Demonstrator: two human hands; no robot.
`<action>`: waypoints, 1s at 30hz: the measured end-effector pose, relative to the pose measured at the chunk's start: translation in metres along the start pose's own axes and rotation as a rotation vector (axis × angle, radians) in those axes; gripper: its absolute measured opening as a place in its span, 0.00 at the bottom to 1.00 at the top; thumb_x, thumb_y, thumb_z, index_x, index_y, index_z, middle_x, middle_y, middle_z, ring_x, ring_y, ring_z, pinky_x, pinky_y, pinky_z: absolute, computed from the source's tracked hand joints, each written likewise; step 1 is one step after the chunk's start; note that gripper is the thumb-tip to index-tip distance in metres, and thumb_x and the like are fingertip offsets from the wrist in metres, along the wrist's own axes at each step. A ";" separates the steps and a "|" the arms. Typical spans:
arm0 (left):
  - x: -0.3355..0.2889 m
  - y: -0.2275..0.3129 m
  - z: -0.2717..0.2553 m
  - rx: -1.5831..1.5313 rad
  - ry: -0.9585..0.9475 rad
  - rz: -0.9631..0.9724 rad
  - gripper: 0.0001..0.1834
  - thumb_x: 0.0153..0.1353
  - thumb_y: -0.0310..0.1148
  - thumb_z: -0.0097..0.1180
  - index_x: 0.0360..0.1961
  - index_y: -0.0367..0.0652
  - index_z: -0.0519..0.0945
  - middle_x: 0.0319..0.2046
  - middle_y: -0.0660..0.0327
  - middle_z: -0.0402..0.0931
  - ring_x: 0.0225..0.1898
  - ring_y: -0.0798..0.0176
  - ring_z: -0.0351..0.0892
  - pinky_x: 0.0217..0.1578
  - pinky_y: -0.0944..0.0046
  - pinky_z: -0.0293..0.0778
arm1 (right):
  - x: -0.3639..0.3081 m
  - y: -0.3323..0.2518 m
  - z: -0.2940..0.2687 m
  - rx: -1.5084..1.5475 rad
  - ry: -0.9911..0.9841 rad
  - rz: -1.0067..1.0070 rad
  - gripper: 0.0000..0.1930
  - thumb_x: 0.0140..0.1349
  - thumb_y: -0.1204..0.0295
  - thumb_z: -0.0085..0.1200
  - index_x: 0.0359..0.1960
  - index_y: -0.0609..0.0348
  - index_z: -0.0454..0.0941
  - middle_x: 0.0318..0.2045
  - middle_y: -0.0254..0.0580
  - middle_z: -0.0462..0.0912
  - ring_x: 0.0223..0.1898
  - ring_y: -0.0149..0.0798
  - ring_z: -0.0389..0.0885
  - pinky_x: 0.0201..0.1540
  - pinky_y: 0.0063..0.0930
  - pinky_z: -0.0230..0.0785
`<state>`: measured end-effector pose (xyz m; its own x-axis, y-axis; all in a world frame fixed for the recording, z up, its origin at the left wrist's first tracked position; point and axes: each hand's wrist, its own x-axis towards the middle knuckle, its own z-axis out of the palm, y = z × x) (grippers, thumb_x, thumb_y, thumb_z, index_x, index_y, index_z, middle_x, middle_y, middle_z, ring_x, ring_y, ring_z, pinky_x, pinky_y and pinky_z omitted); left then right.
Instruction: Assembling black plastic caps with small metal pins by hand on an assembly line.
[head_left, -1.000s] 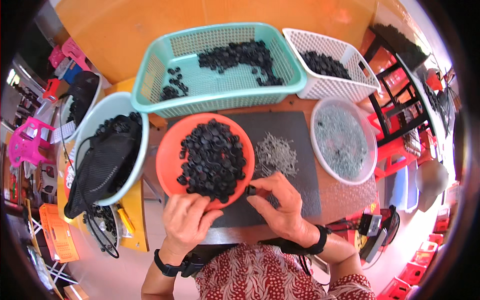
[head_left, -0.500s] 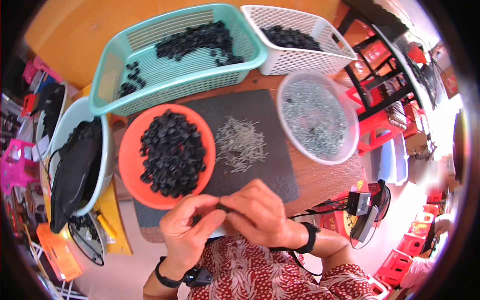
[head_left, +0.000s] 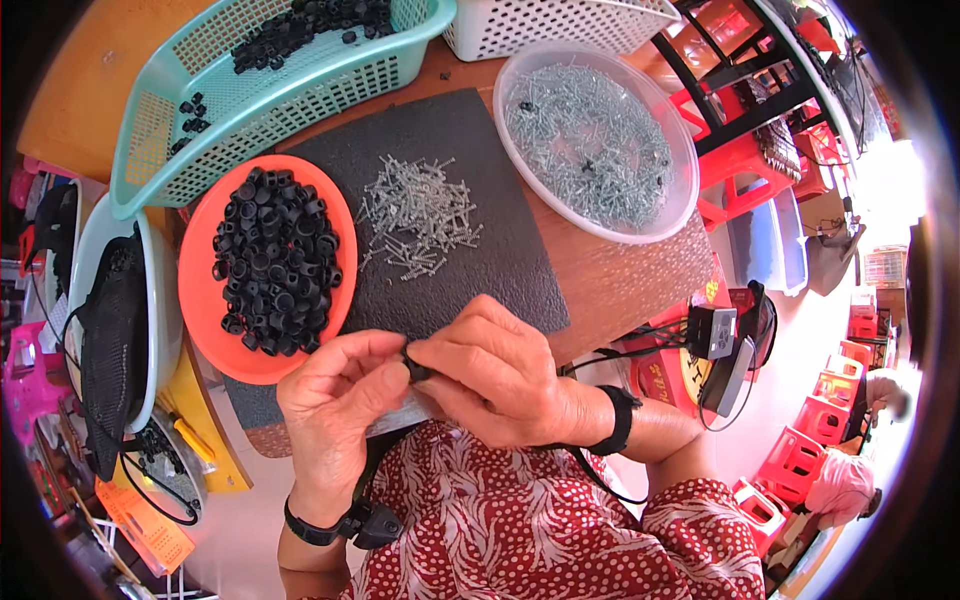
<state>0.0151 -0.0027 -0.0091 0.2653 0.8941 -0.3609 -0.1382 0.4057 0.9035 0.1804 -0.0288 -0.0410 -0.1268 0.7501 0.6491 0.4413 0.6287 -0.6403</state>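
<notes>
Close to the near edge of the work surface, my left hand point(head_left: 345, 395) pinches a small black plastic cap point(head_left: 415, 370) between thumb and forefinger. My right hand point(head_left: 500, 375) grips the same piece from the other side, its fingers covering much of it. Whether a screw sits in the piece is hidden. Just beyond my left hand is an orange bowl point(head_left: 197, 310) heaped with black caps point(head_left: 280, 260). Loose silver screws point(head_left: 420, 215) lie in a pile on a dark mat point(head_left: 505, 270) beyond my hands.
A clear round tub point(head_left: 686, 190) of screws stands at the right. Farther back are a green basket point(head_left: 300, 115) with black caps and a white basket point(head_left: 560, 30). At the left, a pale basin point(head_left: 160, 330) holds a black bag point(head_left: 110, 340). Cables and boxes point(head_left: 712, 332) sit at right.
The view has shifted, so bowl, screws and baskets appear higher and farther left. Both hands stay together on the small piece, which shows more plainly now.
</notes>
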 end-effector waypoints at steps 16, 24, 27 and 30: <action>-0.011 0.000 -0.011 -0.016 -0.178 -0.021 0.10 0.55 0.21 0.60 0.38 0.31 0.77 0.31 0.60 0.78 0.31 0.72 0.76 0.33 0.74 0.75 | 0.001 -0.007 -0.006 0.060 -0.016 0.017 0.18 0.39 0.84 0.60 0.37 0.72 0.75 0.29 0.48 0.76 0.25 0.43 0.73 0.26 0.30 0.68; -0.010 0.000 -0.010 0.059 -0.134 0.018 0.09 0.49 0.16 0.60 0.34 0.31 0.77 0.29 0.62 0.76 0.29 0.74 0.75 0.31 0.75 0.73 | -0.003 -0.006 -0.003 0.102 -0.003 0.014 0.17 0.42 0.83 0.59 0.37 0.71 0.75 0.28 0.48 0.76 0.25 0.45 0.72 0.27 0.33 0.67; -0.013 -0.005 -0.015 0.066 -0.099 0.020 0.09 0.47 0.15 0.59 0.32 0.31 0.76 0.28 0.62 0.76 0.28 0.74 0.74 0.30 0.75 0.71 | -0.003 -0.009 0.006 0.133 0.012 0.076 0.14 0.44 0.81 0.58 0.36 0.69 0.74 0.27 0.47 0.75 0.25 0.45 0.71 0.28 0.34 0.65; -0.014 -0.007 -0.014 0.187 -0.035 0.179 0.10 0.47 0.16 0.60 0.33 0.31 0.76 0.29 0.62 0.76 0.28 0.74 0.74 0.29 0.75 0.71 | -0.003 -0.011 0.007 0.253 0.034 0.152 0.13 0.46 0.80 0.58 0.35 0.67 0.74 0.26 0.44 0.73 0.27 0.45 0.70 0.28 0.35 0.64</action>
<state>-0.0012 -0.0150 -0.0136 0.2856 0.9401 -0.1862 -0.0080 0.1966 0.9804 0.1700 -0.0365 -0.0386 -0.0444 0.8350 0.5484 0.2172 0.5439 -0.8106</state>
